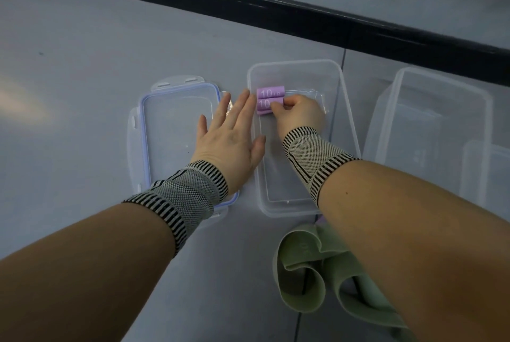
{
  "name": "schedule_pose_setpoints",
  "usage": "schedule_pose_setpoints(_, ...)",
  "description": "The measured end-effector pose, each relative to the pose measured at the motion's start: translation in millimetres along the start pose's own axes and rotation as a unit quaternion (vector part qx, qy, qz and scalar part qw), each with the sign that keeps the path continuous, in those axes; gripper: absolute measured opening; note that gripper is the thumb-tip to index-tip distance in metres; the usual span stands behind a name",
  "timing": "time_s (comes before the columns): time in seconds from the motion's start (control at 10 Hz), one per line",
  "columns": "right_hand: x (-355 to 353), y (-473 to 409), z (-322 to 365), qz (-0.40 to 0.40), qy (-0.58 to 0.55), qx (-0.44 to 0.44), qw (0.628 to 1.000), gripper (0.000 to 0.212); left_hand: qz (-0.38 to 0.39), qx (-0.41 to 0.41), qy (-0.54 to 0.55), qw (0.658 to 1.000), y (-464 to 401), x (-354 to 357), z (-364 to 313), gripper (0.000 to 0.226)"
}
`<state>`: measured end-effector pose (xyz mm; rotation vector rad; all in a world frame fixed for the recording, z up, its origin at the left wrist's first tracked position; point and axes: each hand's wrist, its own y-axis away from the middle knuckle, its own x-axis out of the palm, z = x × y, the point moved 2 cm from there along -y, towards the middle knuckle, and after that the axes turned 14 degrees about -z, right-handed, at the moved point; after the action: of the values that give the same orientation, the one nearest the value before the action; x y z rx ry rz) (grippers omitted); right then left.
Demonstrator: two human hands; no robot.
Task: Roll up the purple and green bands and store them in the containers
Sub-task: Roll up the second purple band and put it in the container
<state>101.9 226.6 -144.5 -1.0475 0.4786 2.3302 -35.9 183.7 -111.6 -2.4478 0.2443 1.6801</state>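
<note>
Fingers [278,106] of the right hand [299,114] are pinching the second purple roll [264,105], seating it beside the first purple roll [269,92] inside the container [350,126]. The left hand [230,137] is lying flat and empty, likely steadying the container.

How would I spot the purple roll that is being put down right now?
Find the clear open container in the middle, beside the loose lid. At its far end lie two purple rolls; the near purple roll is the one pinched by the right hand. The far purple roll lies untouched, marked 10 LB.
</note>
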Motion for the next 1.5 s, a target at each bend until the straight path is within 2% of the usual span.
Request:
schedule_pose_setpoints(0.1, 4, 1, -2, -0.011, -0.002, -0.009, 1.000, 0.027, 0.007, 0.001, -0.002, 1.000, 0, 0, 1, 0.069)
schedule_pose_setpoints(0.3, -2, 6, -3, -0.047, 0.080, -0.060, 0.994, 0.030, 0.008, 0.002, -0.004, 1.000, 1, -1, 4, 0.068)
schedule_pose_setpoints(0.5, -1, 3, -6, -0.051, 0.109, -0.069, 0.990, 0.033, 0.008, 0.004, -0.008, 1.000, 0, 0, 3, 0.069)
schedule_pose_setpoints(0.6, -3, -1, -11, -0.045, 0.101, -0.076, 0.991, 0.044, 0.006, 0.003, -0.004, 1.000, 0, 0, 1, 0.069)
schedule_pose_setpoints(0.8, 11, 2, -20, -0.018, 0.116, -0.116, 0.986, 0.044, 0.004, 0.002, 0.001, 1.000, 0, 0, 0, 0.069)
schedule_pose_setpoints(1.5, 15, 2, -22, -0.042, 0.118, -0.116, 0.985, 0.044, 0.005, 0.004, -0.001, 1.000, 0, 1, -1, 0.068)
